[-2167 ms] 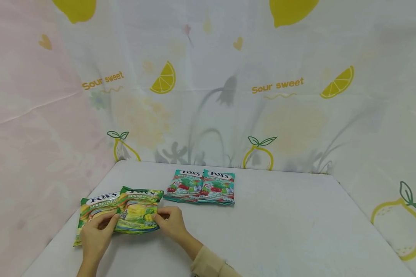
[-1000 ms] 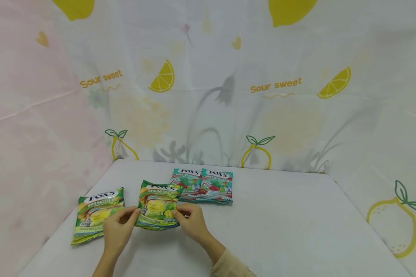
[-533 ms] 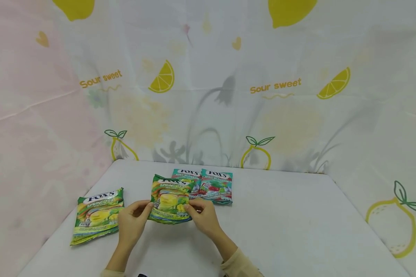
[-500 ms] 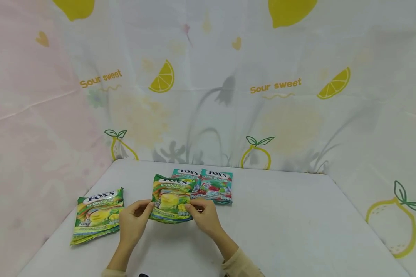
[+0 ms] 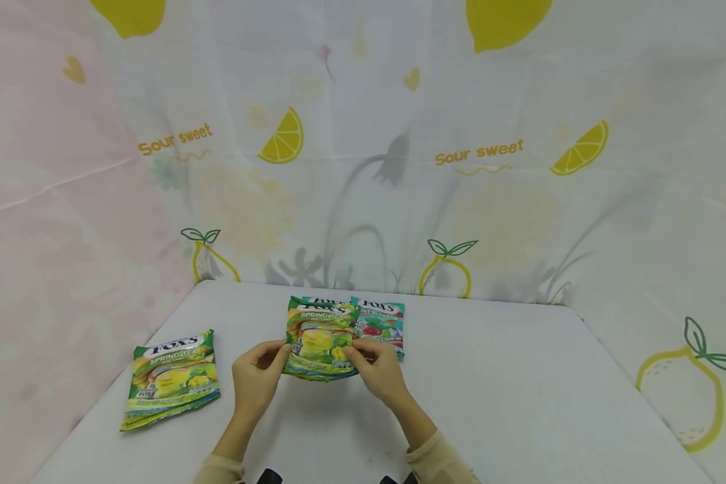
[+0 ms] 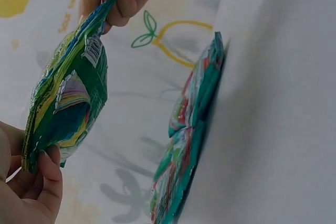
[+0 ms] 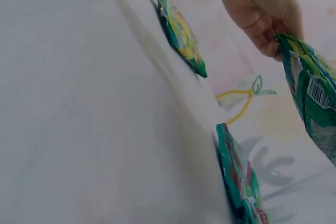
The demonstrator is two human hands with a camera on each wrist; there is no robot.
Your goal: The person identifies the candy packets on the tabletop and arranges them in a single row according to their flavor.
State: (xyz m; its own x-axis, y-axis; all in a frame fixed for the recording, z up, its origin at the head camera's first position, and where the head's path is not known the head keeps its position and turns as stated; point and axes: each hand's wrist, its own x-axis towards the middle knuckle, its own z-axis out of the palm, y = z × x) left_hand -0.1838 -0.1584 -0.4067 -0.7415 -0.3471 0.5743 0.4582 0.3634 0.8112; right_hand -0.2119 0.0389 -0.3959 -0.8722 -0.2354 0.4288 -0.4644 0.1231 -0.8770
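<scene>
Between my two hands hangs a green and yellow Fox's Spring Tea candy bag, held up off the table. My left hand pinches its left edge between thumb and fingers, while my right hand pinches the right edge. In the left wrist view, the back of the held bag shows a barcode, and both hands grip its ends. Behind it in the head view lie two teal Mint Blossom candy bags; the right one shows partly, the left one is mostly covered.
A second Spring Tea bag lies on the white table at the left. Cloth walls printed with lemons stand at the back and sides. In the left wrist view the two teal bags lie flat, side by side.
Both hands have carried the held Spring Tea bag from beside the other one at the left, rightward and away, until it overlaps the teal bags in view. The other bags stayed put.
</scene>
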